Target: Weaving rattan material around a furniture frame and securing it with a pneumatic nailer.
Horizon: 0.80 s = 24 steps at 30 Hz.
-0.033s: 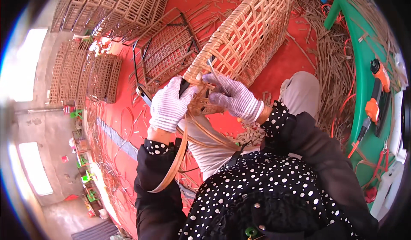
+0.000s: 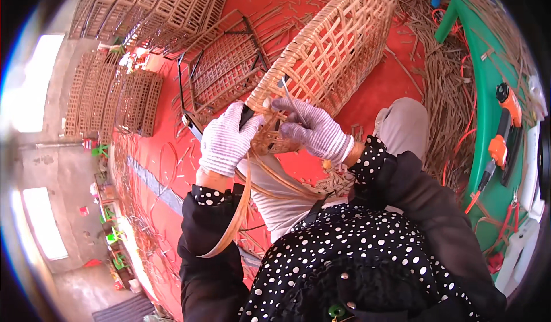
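My two hands, both in striped white-and-purple work gloves, meet at the near end of a woven panel [image 2: 338, 49] of tan cane, in front of my knees and above a red floor [image 2: 379, 81]. The panel stands tilted, slanting from my hands up toward the far edge of the floor, with an open lattice of crossing strips and a thick, closely wrapped rim. My left hand [image 2: 227, 138] is closed around the panel's near corner, thumb and fingers on either side of a black piece there. My right hand [image 2: 313, 128] is just beside it, fingers bent, thumb below and fingers above a thin pale strip [image 2: 294, 99] at the weave; I cannot tell how tightly it is pinched. A broad cane strip [image 2: 235, 224] hangs in a curve below my left hand, past my dark sleeve. Beyond my left hand, a black-framed woven panel [image 2: 227, 63] lies on the floor, near stacked panels [image 2: 152, 12] by the floor's far left corner. On my right is a green table [image 2: 488, 98]; an orange-and-black tool [image 2: 500, 141] lies on it, near its right edge.
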Motion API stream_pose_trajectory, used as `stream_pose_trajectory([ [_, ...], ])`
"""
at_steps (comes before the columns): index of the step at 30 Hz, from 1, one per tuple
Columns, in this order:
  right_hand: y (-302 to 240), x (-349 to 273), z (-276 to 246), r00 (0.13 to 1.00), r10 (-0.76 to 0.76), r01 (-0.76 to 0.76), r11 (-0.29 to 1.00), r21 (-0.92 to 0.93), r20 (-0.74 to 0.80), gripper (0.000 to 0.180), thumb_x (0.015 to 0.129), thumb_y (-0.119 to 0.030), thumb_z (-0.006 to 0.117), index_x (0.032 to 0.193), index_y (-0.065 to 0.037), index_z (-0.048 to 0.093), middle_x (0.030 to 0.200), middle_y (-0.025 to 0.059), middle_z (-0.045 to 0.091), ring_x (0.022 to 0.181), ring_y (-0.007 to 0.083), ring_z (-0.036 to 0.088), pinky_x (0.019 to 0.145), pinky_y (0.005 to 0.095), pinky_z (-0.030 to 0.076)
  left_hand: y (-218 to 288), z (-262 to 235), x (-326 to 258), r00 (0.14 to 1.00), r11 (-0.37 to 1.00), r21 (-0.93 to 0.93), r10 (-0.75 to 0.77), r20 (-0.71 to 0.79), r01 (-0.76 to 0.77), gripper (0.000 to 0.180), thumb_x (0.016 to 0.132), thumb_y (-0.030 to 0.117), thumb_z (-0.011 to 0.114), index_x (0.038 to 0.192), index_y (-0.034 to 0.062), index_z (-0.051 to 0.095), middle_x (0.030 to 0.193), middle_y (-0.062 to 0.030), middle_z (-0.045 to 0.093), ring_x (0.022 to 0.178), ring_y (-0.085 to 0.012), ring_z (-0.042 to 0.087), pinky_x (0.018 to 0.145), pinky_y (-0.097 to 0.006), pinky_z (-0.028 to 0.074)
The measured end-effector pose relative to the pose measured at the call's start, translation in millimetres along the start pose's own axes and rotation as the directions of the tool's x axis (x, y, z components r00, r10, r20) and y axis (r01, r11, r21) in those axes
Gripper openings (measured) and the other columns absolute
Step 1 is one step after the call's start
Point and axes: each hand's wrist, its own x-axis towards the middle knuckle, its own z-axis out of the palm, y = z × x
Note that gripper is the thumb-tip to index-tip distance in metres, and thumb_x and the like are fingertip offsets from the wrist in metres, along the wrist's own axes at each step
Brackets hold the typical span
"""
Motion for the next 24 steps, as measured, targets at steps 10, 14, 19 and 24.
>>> stream_pose_trajectory([
  [10,-16.8,-20.1,23.4,0.993,0.098,-0.059,0.885,-0.462,0.062,0.012,0.082,-0.010,0.059,0.089,-0.001,0.060,0.071,0.0049,0.058,0.068,0.0071,0.053,0.062,0.0245,0.044,4.2,-6.6,-37.0,0.978,0.980,-0.038,0.197,0.062,-0.195,0.035,0.072,0.039,0.067,0.085,0.0071,0.060,0.064,-0.0123,0.060,0.060,-0.0303,0.060,0.053,-0.037,0.047],
  [14,-24.5,-44.5,30.5,0.970,0.242,-0.224,0.912,-0.344,0.011,0.010,0.082,-0.005,0.057,0.088,0.000,0.063,0.071,0.0021,0.062,0.065,0.0075,0.054,0.058,0.0248,0.044,4.4,-4.9,-53.7,0.965,0.965,-0.123,0.244,0.098,-0.231,0.035,0.072,0.040,0.067,0.087,0.0084,0.060,0.065,-0.0098,0.061,0.061,-0.0279,0.061,0.052,-0.036,0.047],
  [19,-42.4,-54.8,40.3,0.872,0.479,-0.476,0.784,-0.399,-0.100,0.010,0.083,-0.004,0.058,0.087,0.001,0.064,0.067,0.0018,0.061,0.061,0.0069,0.053,0.055,0.0237,0.044,4.0,-2.1,-67.2,0.961,0.960,-0.110,0.267,0.072,-0.259,0.034,0.072,0.040,0.066,0.083,0.0090,0.058,0.066,-0.0066,0.060,0.059,-0.0251,0.061,0.051,-0.035,0.047],
  [24,-36.9,-71.6,41.7,0.881,0.417,-0.465,0.850,-0.248,-0.223,0.011,0.083,-0.008,0.060,0.086,0.002,0.065,0.060,0.0005,0.058,0.051,0.0034,0.048,0.046,0.0192,0.037,9.1,-1.7,-68.8,0.944,0.946,-0.137,0.310,0.109,-0.295,0.033,0.077,0.040,0.060,0.083,0.0087,0.056,0.066,-0.0084,0.060,0.059,-0.0260,0.061,0.048,-0.035,0.047],
])
